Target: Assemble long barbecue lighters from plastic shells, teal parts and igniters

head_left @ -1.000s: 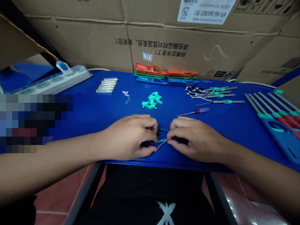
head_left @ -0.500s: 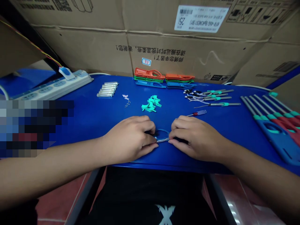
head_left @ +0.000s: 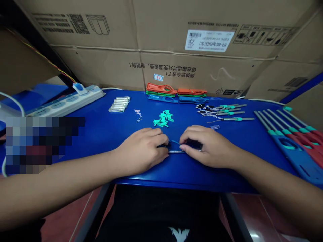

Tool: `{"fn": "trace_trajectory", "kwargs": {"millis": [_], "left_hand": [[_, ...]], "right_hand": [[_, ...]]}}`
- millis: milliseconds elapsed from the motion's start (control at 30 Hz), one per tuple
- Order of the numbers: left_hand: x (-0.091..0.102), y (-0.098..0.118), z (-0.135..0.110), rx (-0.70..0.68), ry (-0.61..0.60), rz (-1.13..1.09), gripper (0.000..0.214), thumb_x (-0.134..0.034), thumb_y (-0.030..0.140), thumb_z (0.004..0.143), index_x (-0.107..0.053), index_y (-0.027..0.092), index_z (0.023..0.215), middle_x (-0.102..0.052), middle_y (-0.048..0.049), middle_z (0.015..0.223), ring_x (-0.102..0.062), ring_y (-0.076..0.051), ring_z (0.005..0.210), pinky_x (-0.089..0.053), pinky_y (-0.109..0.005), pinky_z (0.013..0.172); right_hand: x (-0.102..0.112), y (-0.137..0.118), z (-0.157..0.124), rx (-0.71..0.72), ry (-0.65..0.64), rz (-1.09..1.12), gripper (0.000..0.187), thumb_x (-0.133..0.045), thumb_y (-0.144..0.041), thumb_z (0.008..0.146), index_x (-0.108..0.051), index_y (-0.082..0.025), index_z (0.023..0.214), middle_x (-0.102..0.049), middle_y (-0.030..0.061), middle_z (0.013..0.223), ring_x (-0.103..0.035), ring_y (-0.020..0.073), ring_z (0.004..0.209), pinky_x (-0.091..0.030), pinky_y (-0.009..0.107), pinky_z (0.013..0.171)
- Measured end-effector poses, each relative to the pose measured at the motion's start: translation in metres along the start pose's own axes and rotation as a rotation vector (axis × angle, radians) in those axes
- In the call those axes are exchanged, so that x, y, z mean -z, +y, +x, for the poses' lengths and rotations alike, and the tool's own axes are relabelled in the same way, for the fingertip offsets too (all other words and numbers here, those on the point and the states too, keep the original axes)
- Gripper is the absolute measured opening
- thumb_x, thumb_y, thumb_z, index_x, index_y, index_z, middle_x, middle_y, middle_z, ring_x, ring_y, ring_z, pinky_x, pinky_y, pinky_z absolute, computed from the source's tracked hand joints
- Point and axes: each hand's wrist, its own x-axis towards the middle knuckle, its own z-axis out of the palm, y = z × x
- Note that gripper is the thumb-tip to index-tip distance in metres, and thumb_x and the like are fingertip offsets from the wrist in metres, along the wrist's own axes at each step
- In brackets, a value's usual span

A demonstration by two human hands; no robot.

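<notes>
A blue lighter casing half (head_left: 173, 141) lies low over the table's front part, its rounded opening showing between my hands. Along its near edge runs a pale wire (head_left: 176, 152). My left hand (head_left: 143, 151) has its fingers curled round the casing's left end, which they hide. At the right end, my right hand (head_left: 207, 144) pinches the casing and wire with thumb and fingers; the exact contact is partly hidden. Just behind the right hand, the clear handle of a screwdriver (head_left: 215, 127) shows. Several green plastic pieces (head_left: 164, 118) lie in a pile beyond my hands.
Orange, green and blue casings (head_left: 161, 89) are stacked against the cardboard box (head_left: 101, 64). Clear tubes (head_left: 119, 104), small screws (head_left: 139, 119) and pink bits (head_left: 137, 111) lie left. Metal rods with wires (head_left: 233, 112) and assembled lighters (head_left: 297, 144) lie right. A power strip (head_left: 65, 102) sits back left.
The view has tilted slightly upward. My right hand has shifted its grip at the casing's right end, thumb now higher, and covers more of the screwdriver. My left hand keeps its hold.
</notes>
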Motion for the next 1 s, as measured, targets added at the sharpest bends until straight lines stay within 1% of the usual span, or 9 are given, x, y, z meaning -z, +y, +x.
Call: {"fn": "trace_trajectory", "kwargs": {"millis": [167, 267, 367, 533, 667, 767, 867, 933, 1000], "left_hand": [[0.003, 0.001, -0.003, -0.002, 0.007, -0.019, 0.026, -0.057, 0.038, 0.098, -0.076, 0.02, 0.098, -0.068, -0.0052, 0.094, -0.057, -0.018, 0.082, -0.044, -0.032, 0.072], [0.002, 0.001, -0.004, -0.039, 0.005, -0.103, 0.026, -0.059, 0.039, 0.097, -0.075, 0.02, 0.096, -0.067, -0.0041, 0.092, -0.058, -0.016, 0.081, -0.043, -0.032, 0.071], [-0.001, 0.0, -0.004, -0.075, -0.012, -0.194, 0.024, -0.061, 0.04, 0.096, -0.074, 0.02, 0.096, -0.067, -0.0037, 0.093, -0.059, -0.016, 0.081, -0.043, -0.032, 0.071], [-0.003, -0.007, 0.0, -0.042, 0.016, -0.375, 0.024, -0.058, 0.039, 0.097, -0.074, 0.021, 0.099, -0.069, -0.0044, 0.091, -0.061, -0.016, 0.081, -0.048, -0.032, 0.076], [0.0, -0.015, 0.003, 0.169, 0.201, -0.424, 0.02, -0.059, 0.032, 0.097, -0.071, 0.018, 0.103, -0.068, -0.005, 0.091, -0.064, -0.017, 0.086, -0.051, -0.032, 0.083], [0.0, -0.019, 0.003, 0.276, 0.316, -0.324, 0.032, -0.065, 0.032, 0.093, -0.064, 0.017, 0.121, -0.066, -0.0086, 0.109, -0.063, -0.02, 0.1, -0.052, -0.034, 0.088], [-0.001, -0.02, 0.002, 0.192, 0.304, -0.289, 0.027, -0.062, 0.03, 0.095, -0.067, 0.019, 0.12, -0.067, -0.0082, 0.11, -0.063, -0.019, 0.099, -0.052, -0.033, 0.087], [-0.002, -0.02, 0.001, 0.155, 0.28, -0.305, 0.021, -0.059, 0.029, 0.097, -0.071, 0.019, 0.111, -0.069, -0.0065, 0.101, -0.064, -0.018, 0.093, -0.052, -0.032, 0.084], [-0.002, -0.02, 0.001, 0.178, 0.224, -0.338, 0.024, -0.06, 0.029, 0.096, -0.069, 0.019, 0.115, -0.07, -0.0068, 0.102, -0.065, -0.019, 0.095, -0.052, -0.034, 0.087]], "right_hand": [[0.007, 0.018, 0.045, -0.116, 0.044, -0.248, 0.023, -0.057, -0.024, 0.089, -0.065, -0.018, 0.11, -0.071, 0.0073, 0.101, -0.063, 0.0236, 0.094, -0.044, 0.034, 0.077], [0.001, 0.032, 0.07, -0.152, 0.022, -0.255, 0.034, -0.058, -0.024, 0.087, -0.06, -0.017, 0.121, -0.072, 0.0058, 0.1, -0.064, 0.0221, 0.086, -0.041, 0.031, 0.069], [-0.007, 0.04, 0.082, -0.168, 0.009, -0.251, 0.036, -0.058, -0.018, 0.085, -0.06, -0.017, 0.121, -0.073, 0.0044, 0.094, -0.063, 0.0198, 0.081, -0.04, 0.029, 0.067], [0.0, 0.03, 0.061, -0.161, 0.087, -0.19, 0.035, -0.058, -0.013, 0.084, -0.061, -0.018, 0.119, -0.072, 0.0036, 0.089, -0.063, 0.0178, 0.078, -0.043, 0.028, 0.069], [0.008, 0.008, 0.03, -0.135, 0.187, 0.027, 0.027, -0.061, -0.016, 0.085, -0.061, -0.02, 0.111, -0.07, 0.0013, 0.085, -0.063, 0.0149, 0.073, -0.048, 0.027, 0.07], [0.006, -0.005, 0.016, -0.098, 0.149, 0.251, 0.021, -0.062, -0.019, 0.088, -0.06, -0.021, 0.109, -0.069, -0.0002, 0.087, -0.063, 0.0121, 0.073, -0.051, 0.025, 0.071], [0.003, -0.012, 0.012, -0.053, 0.113, 0.354, 0.016, -0.062, -0.022, 0.09, -0.061, -0.021, 0.106, -0.068, -0.0003, 0.089, -0.065, 0.011, 0.077, -0.053, 0.023, 0.073], [0.002, -0.013, 0.012, -0.043, 0.122, 0.339, 0.013, -0.062, -0.021, 0.09, -0.062, -0.02, 0.103, -0.068, -0.0004, 0.088, -0.065, 0.0106, 0.076, -0.052, 0.023, 0.072], [0.003, -0.012, 0.012, -0.021, 0.126, 0.258, 0.01, -0.063, -0.019, 0.089, -0.065, -0.019, 0.099, -0.07, -0.0003, 0.087, -0.065, 0.0103, 0.076, -0.051, 0.022, 0.072]]}}
